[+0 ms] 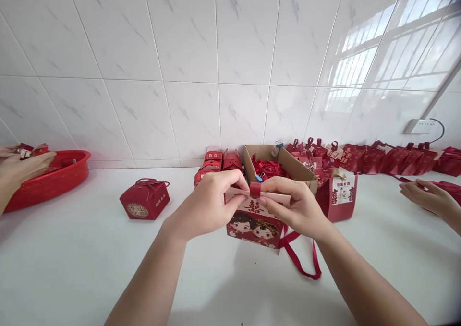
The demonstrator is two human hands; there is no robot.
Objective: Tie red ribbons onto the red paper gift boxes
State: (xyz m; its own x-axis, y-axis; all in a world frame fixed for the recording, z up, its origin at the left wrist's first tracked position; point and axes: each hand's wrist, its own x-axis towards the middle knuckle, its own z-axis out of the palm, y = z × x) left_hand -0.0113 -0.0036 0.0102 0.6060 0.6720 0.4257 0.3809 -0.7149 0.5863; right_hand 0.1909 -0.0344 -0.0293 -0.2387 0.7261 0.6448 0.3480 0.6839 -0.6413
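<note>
Both my hands grip the top of a red gift box (248, 227) printed with two cartoon figures. My left hand (207, 203) pinches the left end of its pale top edge between thumb and fingers. On the right end, my right hand (293, 206) pinches the same edge. A small red ribbon loop (255, 190) stands up between my fingertips. A longer red ribbon (300, 263) trails from behind the box onto the white table (216, 287). The back of the box is hidden.
A cardboard box (298, 167) of red ribbons stands behind my hands. To the left are a hexagonal red box (144, 199) and a red basin (77, 170). Several red gift boxes (378, 160) line the wall at right. Other people's hands (25, 170) show at both sides.
</note>
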